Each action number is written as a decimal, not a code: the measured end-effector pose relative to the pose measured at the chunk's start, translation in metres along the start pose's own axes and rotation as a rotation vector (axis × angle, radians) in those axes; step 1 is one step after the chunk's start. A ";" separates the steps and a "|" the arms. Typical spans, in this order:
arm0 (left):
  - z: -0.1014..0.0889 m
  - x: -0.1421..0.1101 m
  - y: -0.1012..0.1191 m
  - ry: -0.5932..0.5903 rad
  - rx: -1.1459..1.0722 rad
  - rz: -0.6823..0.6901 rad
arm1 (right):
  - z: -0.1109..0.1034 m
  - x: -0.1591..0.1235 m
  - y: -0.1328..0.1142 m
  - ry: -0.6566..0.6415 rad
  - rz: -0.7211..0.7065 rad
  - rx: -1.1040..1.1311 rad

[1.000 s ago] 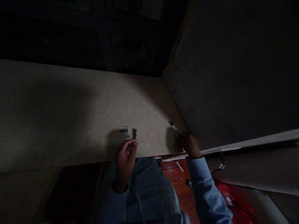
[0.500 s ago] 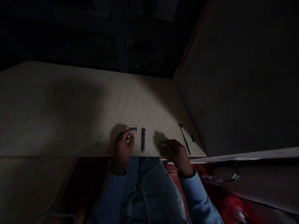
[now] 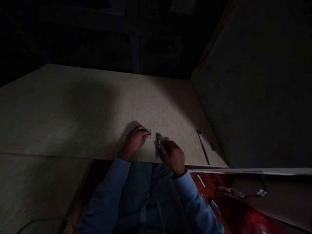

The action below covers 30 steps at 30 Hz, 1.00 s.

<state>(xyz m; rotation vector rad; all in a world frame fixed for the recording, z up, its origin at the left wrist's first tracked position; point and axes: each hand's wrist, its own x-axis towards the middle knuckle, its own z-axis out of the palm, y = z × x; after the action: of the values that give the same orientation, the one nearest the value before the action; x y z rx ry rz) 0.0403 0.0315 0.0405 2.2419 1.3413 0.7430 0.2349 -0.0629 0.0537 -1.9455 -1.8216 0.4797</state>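
Head view: your razor (image 3: 158, 142) lies on the tabletop (image 3: 146, 110) near its front edge, head pointing away from you, long axis running nearly straight from your body. Your right hand (image 3: 172, 156) angles in from the right, knuckles up, thumb and fingers partly curled at the handle; whether they grip it, you cannot tell. Your left hand (image 3: 136, 140) reaches inward, fingertips pinched on a clear case (image 3: 150, 134).

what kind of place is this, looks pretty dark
Probably a dim room in a home: a pale marbled tabletop bears what look like a razor and a toothbrush, and a reddish floor shows below.
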 end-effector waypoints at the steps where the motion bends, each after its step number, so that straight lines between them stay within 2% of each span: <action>1: 0.000 0.001 0.000 -0.001 0.002 -0.003 | 0.001 -0.001 0.001 0.007 -0.010 -0.002; 11: -0.007 0.001 0.008 0.013 0.034 -0.036 | -0.003 0.001 -0.008 -0.036 -0.001 -0.082; 15: -0.011 -0.002 0.011 0.060 -0.044 -0.046 | -0.002 0.003 -0.012 -0.034 0.043 -0.118; 19: -0.008 -0.009 0.019 0.182 -0.276 -0.149 | -0.001 0.006 -0.018 -0.047 0.078 -0.165; 24: 0.000 -0.017 0.040 0.352 -0.773 -0.285 | -0.002 0.009 -0.020 -0.061 0.106 -0.205; 30: 0.005 -0.017 0.069 0.331 -1.141 -0.371 | -0.005 0.010 -0.020 -0.086 0.135 -0.190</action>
<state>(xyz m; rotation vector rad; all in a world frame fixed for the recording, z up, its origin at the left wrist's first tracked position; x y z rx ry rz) 0.0829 -0.0153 0.0738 0.9782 0.9893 1.3207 0.2211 -0.0520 0.0689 -2.2181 -1.8554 0.4536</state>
